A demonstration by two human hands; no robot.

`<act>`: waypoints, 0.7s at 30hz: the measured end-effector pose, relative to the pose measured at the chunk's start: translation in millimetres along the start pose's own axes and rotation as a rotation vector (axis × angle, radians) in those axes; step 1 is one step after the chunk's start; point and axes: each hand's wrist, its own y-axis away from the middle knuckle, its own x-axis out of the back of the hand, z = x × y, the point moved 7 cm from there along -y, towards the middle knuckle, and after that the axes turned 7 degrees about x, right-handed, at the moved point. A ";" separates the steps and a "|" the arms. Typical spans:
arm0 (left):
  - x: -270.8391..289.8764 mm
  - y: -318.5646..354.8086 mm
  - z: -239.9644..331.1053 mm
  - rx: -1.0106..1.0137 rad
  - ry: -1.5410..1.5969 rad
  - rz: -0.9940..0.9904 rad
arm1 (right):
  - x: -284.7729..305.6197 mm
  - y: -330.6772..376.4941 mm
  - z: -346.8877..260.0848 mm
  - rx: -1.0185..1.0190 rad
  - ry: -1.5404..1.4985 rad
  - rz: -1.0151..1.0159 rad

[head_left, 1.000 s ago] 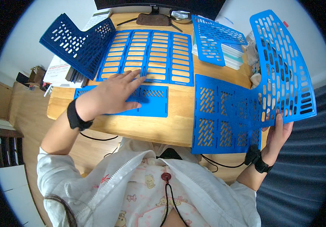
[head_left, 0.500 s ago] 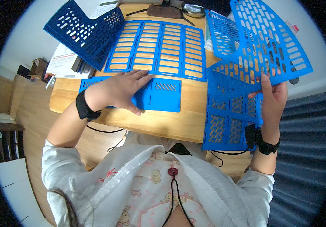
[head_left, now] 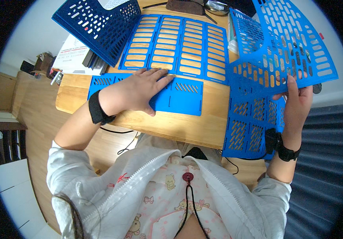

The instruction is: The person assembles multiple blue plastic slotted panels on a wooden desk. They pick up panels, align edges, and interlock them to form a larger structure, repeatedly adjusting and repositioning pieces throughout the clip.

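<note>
My left hand lies flat with fingers spread on a narrow blue plastic panel along the table's near side, covering its middle. At the right, my right hand pinches the lower edge of a tall blue perforated panel, thumb in front; the panel stands tilted with a curved cut-out side. Below it a blue slotted sheet reaches past the table's edge, partly hidden by my right wrist. Beyond my left hand, a large blue panel with rows of long openings lies flat.
A dark blue perforated file holder stands at the far left beside papers. Another blue perforated piece stands at the far right. A brown object is at the back of the wooden table. A dark curtain hangs at the right.
The whole view has shifted a little, so the table and panels appear farther right and slightly higher. Both hands keep their places on their panels.
</note>
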 end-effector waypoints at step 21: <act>6.1 3.5 5.9 -0.046 0.040 0.043 | -6.9 -12.2 23.8 -0.029 -0.191 -0.134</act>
